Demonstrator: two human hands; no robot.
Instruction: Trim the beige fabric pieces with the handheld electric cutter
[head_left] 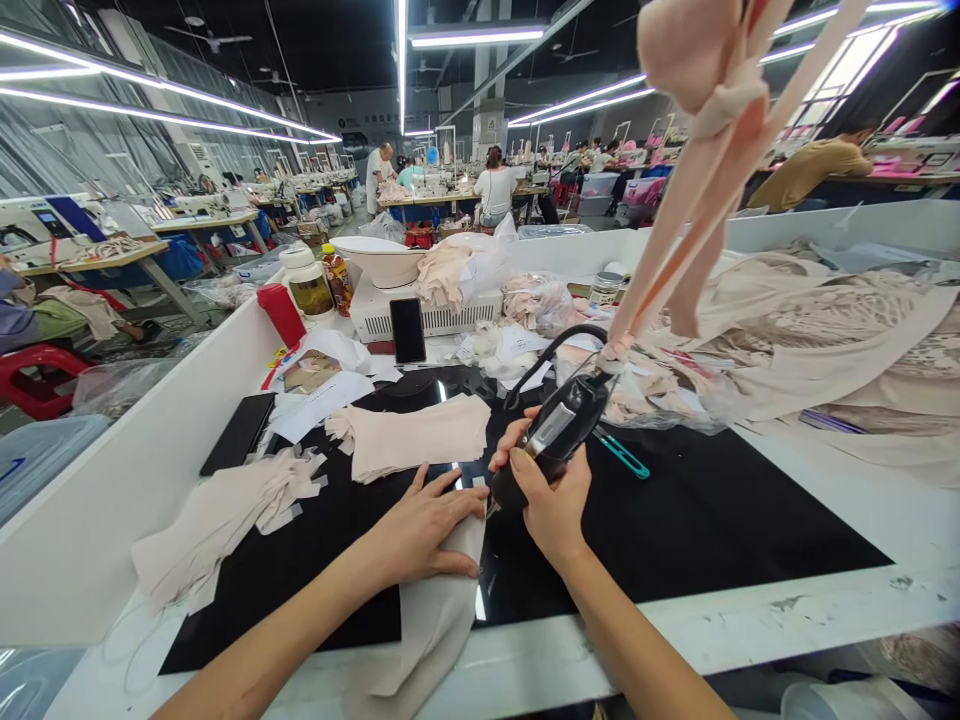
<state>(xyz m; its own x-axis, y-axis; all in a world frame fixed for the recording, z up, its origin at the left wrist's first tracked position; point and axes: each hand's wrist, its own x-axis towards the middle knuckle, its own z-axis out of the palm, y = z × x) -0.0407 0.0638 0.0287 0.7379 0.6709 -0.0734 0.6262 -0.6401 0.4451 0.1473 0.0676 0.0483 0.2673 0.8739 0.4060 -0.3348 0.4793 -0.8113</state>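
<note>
My left hand (420, 530) lies flat with fingers spread, pressing a pale beige fabric piece (439, 615) onto a black glossy board (690, 530). That cloth hangs over the table's front edge. In my right hand (559, 500) is a black corded hand-held electric cutter (568, 420), tilted with its lower end beside the fabric's right edge. Its blade is mostly hidden. Pink fabric strips (675, 250), knotted together, run up from the tool's top. Beyond my left fingertips rests a stack of pale pink fabric pieces (420, 435); another fabric pile (225, 515) sits at left.
Teal thread snips (624, 455) lie right of the cutter. A phone (408, 330) stands upright near a scale (379, 258). A red cup (280, 315) and a jar (306, 280) are behind. Fabric heaps (832, 320) fill the right. Low white walls (97, 490) border the table.
</note>
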